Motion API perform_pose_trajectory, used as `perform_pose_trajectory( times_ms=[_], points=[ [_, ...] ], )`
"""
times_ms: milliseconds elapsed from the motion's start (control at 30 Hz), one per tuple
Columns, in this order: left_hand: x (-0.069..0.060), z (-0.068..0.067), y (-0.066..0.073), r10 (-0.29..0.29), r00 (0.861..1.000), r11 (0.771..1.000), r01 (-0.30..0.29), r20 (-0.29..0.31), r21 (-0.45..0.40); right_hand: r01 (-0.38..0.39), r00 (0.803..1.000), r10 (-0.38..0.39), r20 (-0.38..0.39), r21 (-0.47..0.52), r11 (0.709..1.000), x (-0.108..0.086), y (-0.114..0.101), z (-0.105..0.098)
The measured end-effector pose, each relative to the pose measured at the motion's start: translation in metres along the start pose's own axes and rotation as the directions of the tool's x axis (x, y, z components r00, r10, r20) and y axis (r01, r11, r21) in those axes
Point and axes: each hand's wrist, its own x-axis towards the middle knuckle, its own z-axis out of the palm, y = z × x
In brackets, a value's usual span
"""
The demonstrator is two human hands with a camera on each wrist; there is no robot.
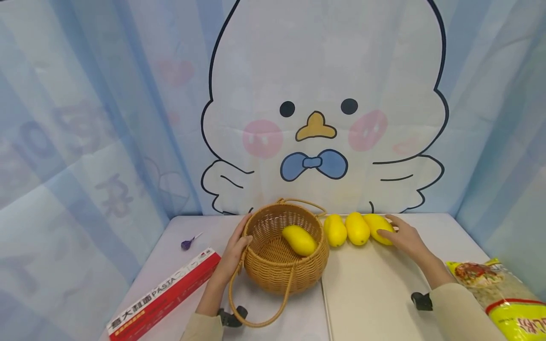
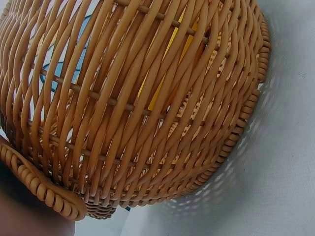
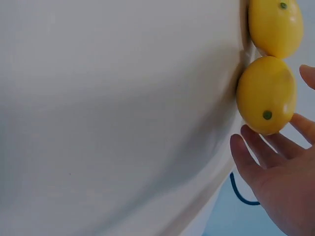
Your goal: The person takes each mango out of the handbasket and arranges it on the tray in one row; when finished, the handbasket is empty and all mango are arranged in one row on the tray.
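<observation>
Fruit (image 1: 373, 224) ending the row is lying just left of the right hand (image 1: 404, 237), the nearer one, long axis slanting near-right; those fingers are resting about it, unclenched. Farther left, the left hand (image 1: 233, 250) is gripping the basket (image 1: 279, 280).

Red pasta box (image 1: 167, 294), purple lollipop (image 1: 186, 245) near it; food bag (image 1: 500, 289); printed curtain (image 1: 315, 61) behind.

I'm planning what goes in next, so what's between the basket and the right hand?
Three yellow fruits in a row, as the head view shows.
</observation>
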Motion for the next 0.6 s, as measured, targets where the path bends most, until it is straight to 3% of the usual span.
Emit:
perform_pose_trajectory(
  times_ms=[233,600],
  points=[
    [0.000,0.000,0.000,-0.002,1.000,1.000,0.002,0.002,-0.006,0.093,0.992,-0.093,-0.084,-0.004,0.996,-0.002,-0.003,-0.001],
    [0.000,0.000,0.002,0.007,1.000,1.000,-0.007,0.002,0.001,0.188,0.972,-0.187,-0.142,-0.011,0.982,-0.005,-0.023,-0.010]
  ],
)
